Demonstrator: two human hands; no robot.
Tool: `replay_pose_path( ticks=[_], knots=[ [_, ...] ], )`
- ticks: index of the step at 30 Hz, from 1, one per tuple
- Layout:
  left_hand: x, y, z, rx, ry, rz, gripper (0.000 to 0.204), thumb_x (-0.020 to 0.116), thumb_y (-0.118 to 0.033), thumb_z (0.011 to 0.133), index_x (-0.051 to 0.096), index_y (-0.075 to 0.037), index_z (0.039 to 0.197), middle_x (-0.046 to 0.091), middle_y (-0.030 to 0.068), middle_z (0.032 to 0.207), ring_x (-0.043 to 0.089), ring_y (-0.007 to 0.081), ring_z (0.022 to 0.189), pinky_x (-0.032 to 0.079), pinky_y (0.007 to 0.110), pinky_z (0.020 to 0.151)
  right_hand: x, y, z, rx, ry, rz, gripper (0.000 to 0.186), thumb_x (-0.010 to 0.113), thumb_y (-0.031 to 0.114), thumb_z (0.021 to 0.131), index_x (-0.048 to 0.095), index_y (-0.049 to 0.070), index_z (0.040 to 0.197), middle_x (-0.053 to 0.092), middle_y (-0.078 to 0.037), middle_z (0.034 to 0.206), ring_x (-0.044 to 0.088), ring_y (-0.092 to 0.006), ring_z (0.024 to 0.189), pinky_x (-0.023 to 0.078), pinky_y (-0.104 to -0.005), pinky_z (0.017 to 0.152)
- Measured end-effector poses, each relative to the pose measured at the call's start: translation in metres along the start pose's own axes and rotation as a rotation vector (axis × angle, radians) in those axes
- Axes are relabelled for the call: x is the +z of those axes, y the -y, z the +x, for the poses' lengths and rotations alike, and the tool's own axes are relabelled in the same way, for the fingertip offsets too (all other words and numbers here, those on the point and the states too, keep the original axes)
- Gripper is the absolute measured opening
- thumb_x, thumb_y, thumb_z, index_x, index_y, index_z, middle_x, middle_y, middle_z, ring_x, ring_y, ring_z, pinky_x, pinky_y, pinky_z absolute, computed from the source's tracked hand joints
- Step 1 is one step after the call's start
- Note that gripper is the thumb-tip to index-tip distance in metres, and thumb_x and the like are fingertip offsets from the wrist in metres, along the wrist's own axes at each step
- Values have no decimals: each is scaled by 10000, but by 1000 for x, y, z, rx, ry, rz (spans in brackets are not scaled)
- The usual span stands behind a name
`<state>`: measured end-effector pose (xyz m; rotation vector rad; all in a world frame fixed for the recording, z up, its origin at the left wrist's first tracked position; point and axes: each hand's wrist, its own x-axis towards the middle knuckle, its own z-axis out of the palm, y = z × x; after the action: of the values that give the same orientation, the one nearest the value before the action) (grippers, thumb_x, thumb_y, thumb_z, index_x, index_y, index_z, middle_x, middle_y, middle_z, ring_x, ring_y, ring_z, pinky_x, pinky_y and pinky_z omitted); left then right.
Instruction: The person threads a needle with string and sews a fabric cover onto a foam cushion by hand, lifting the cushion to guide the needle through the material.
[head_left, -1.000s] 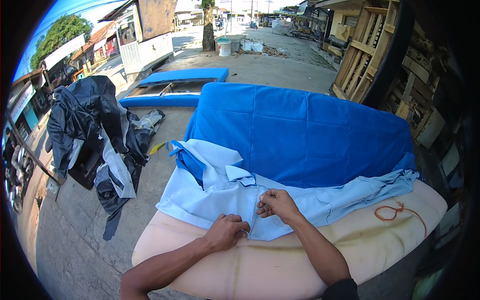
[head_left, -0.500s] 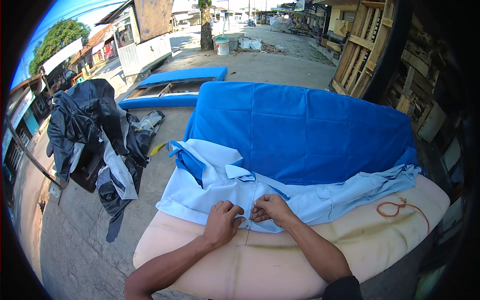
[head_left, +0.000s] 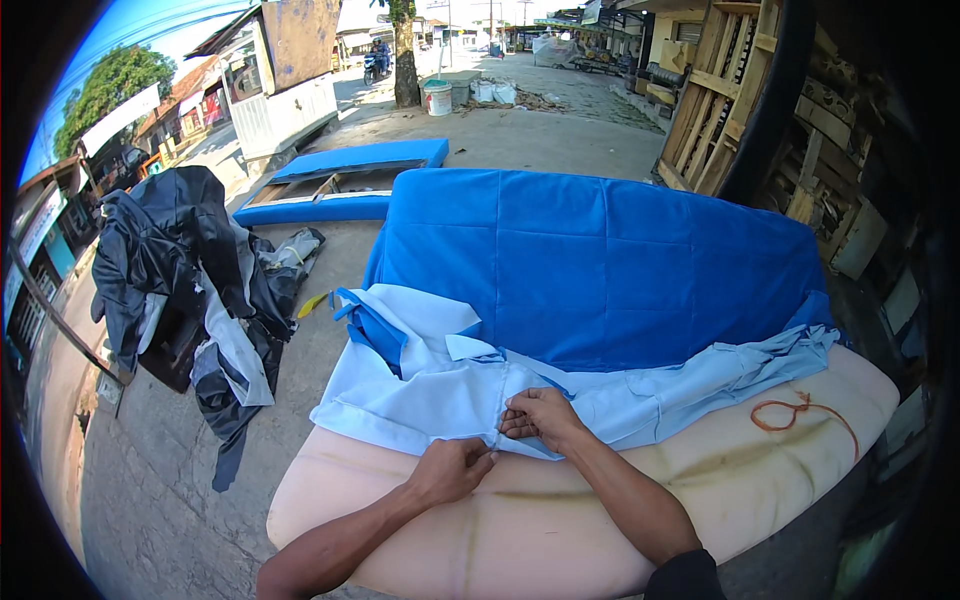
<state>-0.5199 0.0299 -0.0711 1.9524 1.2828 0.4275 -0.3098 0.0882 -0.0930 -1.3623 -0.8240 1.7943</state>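
Observation:
A blue fabric cover (head_left: 650, 270) with a pale blue underside (head_left: 390, 412) lies folded back over a large, stained, cream foam pad (head_left: 400, 530). My right hand (head_left: 542, 418) is closed in a pinch on the cover's pale fabric, beside a seam running toward its near edge. Just left of it and nearer to me, my left hand (head_left: 452, 470) is pinched closed at that edge, over the foam. Whatever is between its fingertips is too small to make out.
An orange cord (head_left: 800, 408) lies looped on the foam's right part. Crumpled black sheeting (head_left: 165, 235) is heaped on the pavement at left. Behind it lies a blue-covered frame (head_left: 330, 205). A wooden slatted frame (head_left: 715, 95) leans at the right; a bucket (head_left: 438, 98) stands by a tree.
My left hand has moved down and slightly right to the fabric edge, where a thin dark strand showed before. My right hand stays nearly in place. A motorbike has appeared on the far road.

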Motion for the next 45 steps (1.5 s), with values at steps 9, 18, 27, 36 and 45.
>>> replay_pose_path(
  ticks=[9,18,27,36,45],
  knots=[
    [6,3,1,-25,-97,-163,293,672,-281,944,705,8,982,680,130,781,625,201,686,508,340,670,-1,-2,2,-4,14,-6,157,648,111,935,617,-42,931,691,-132,842,715,-199,699,618,-303,640],
    [12,25,13,-182,55,-493,275,684,-246,948,703,-7,1082,699,27,874,616,98,809,495,271,780,-3,-1,5,-85,23,-45,166,603,96,942,583,-68,935,668,-157,844,718,-235,715,623,-331,651],
    [16,30,16,-180,99,-383,258,690,-250,945,721,-31,1078,706,31,874,620,93,812,499,271,773,-29,5,14,-179,-143,-74,180,586,127,966,587,-50,930,671,-144,814,716,-226,710,615,-323,637],
    [18,23,14,-193,105,-298,302,749,-304,903,729,-32,1031,734,48,905,643,96,834,516,275,785,-47,5,23,-218,-267,-14,163,582,113,960,583,-48,941,667,-142,822,690,-208,658,615,-317,607],
    [18,20,12,-166,61,-248,294,747,-287,899,723,-25,1032,731,50,888,642,109,812,519,283,773,-43,6,24,-218,-219,-4,170,588,117,961,586,-52,952,665,-149,824,690,-216,661,616,-319,604]
  ],
)
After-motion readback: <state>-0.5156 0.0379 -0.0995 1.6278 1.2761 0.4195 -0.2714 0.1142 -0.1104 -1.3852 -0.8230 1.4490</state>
